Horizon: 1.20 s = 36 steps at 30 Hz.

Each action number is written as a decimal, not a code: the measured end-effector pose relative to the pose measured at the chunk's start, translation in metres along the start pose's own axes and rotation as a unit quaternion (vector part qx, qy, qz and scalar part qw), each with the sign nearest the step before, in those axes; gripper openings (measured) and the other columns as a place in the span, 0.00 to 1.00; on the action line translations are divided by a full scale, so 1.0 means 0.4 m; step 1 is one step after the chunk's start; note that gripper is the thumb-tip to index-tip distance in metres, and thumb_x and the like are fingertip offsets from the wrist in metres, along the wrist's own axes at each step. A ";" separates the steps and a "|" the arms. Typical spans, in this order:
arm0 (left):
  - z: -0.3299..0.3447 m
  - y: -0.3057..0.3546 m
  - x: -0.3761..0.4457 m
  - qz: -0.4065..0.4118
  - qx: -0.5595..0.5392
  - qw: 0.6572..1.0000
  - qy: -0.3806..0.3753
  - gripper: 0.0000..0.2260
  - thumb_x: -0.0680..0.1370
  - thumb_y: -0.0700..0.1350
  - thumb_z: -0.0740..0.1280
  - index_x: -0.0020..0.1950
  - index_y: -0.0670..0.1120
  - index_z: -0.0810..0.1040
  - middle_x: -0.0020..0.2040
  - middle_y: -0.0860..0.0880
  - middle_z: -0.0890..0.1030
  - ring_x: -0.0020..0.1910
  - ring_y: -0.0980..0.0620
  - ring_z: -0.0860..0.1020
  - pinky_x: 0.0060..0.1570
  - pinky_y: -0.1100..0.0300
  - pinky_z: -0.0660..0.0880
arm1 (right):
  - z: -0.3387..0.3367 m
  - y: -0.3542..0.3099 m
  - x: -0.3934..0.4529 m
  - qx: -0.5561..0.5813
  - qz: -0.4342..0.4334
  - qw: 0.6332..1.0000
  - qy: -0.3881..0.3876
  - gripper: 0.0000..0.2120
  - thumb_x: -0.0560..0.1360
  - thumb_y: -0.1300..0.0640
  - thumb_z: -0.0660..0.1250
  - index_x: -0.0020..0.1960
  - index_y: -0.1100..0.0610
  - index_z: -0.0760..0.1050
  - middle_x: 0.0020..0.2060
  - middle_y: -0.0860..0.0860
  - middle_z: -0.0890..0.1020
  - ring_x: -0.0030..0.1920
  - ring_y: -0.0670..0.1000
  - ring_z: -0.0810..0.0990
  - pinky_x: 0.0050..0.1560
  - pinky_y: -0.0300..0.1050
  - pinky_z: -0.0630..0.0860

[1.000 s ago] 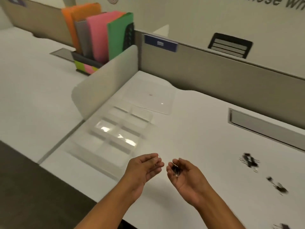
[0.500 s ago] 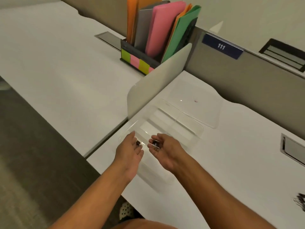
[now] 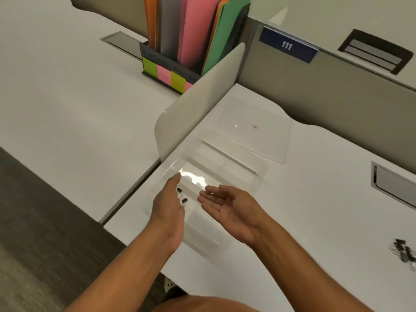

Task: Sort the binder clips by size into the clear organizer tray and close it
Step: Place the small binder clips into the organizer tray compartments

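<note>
The clear organizer tray (image 3: 258, 170) lies open on the white desk, its compartments running away from me. Two small black binder clips (image 3: 182, 196) lie in a near left compartment, right beside my left hand (image 3: 167, 207). That hand hovers over the tray's left side with straight fingers and holds nothing. My right hand (image 3: 227, 207) is over the tray's near part, palm up, fingers relaxed and empty. The tray's clear lid (image 3: 270, 136) lies flat on the desk behind the tray. More black binder clips (image 3: 404, 252) lie far right on the desk.
A white desk divider (image 3: 198, 106) stands along the tray's left side. A file holder with coloured folders (image 3: 191, 37) sits behind it. A grey partition (image 3: 337, 91) closes the back, and a cable slot (image 3: 394, 183) is set into the desk at right.
Both hands have let go of the small clips they held, which now lie in the tray. My right hand has turned palm up and opened. The view has moved closer to the tray.
</note>
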State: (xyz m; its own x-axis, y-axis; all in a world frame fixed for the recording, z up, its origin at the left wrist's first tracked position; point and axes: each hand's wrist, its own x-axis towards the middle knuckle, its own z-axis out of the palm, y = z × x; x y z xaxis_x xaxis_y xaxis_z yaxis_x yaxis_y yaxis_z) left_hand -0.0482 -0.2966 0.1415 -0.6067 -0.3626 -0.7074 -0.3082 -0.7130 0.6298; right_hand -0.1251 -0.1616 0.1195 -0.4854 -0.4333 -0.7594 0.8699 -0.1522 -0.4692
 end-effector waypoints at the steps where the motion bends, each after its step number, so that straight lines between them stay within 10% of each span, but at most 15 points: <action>1: 0.010 -0.012 -0.007 0.013 0.015 1.000 -0.010 0.21 0.85 0.54 0.63 0.78 0.50 0.70 0.73 0.48 0.75 0.71 0.51 0.75 0.73 0.54 0.71 | -0.026 0.002 -0.025 0.017 0.007 1.000 -0.016 0.17 0.85 0.59 0.60 0.65 0.70 0.78 0.63 0.66 0.83 0.64 0.63 0.83 0.71 0.56 0.76; 10: 0.200 -0.279 -0.074 -0.006 0.262 0.939 -0.222 0.12 0.82 0.38 0.65 0.59 0.47 0.86 0.57 0.49 0.87 0.59 0.53 0.85 0.66 0.53 0.79 | -0.368 0.046 -0.215 0.137 -0.042 0.988 0.066 0.07 0.79 0.62 0.65 0.50 0.63 0.81 0.42 0.59 0.82 0.40 0.56 0.83 0.42 0.45 0.85; 23: 0.601 -0.804 -0.227 0.003 0.493 0.800 -0.343 0.08 0.79 0.37 0.72 0.56 0.45 0.87 0.51 0.47 0.88 0.53 0.48 0.87 0.59 0.48 0.83 | -0.989 0.125 -0.493 0.244 -0.127 0.952 0.131 0.09 0.80 0.60 0.65 0.55 0.63 0.81 0.44 0.59 0.81 0.40 0.54 0.81 0.41 0.45 0.81; 30: 0.733 -1.072 -0.285 0.043 0.606 0.669 -0.428 0.07 0.77 0.44 0.76 0.55 0.51 0.86 0.48 0.49 0.86 0.48 0.49 0.86 0.51 0.53 0.85 | -1.248 0.177 -0.621 0.000 -0.176 0.935 0.307 0.07 0.83 0.63 0.65 0.53 0.57 0.82 0.44 0.52 0.86 0.43 0.50 0.83 0.41 0.43 0.78; 36: 0.786 -1.190 -0.286 0.231 0.712 0.474 -0.465 0.18 0.77 0.50 0.77 0.65 0.56 0.79 0.57 0.58 0.78 0.49 0.60 0.77 0.49 0.68 0.74 | -1.416 0.224 -0.687 -0.323 -0.254 0.783 0.467 0.08 0.79 0.60 0.71 0.54 0.48 0.79 0.48 0.39 0.78 0.48 0.37 0.78 0.43 0.29 0.72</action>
State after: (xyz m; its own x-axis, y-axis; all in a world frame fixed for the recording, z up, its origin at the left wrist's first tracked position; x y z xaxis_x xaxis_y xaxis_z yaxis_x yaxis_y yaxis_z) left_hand -0.0622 0.2730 0.0234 -0.7070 0.6098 -0.3582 0.2343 0.6799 0.6948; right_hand 0.0365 0.4469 0.0310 -0.8686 0.4228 -0.2585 0.4655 0.5171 -0.7183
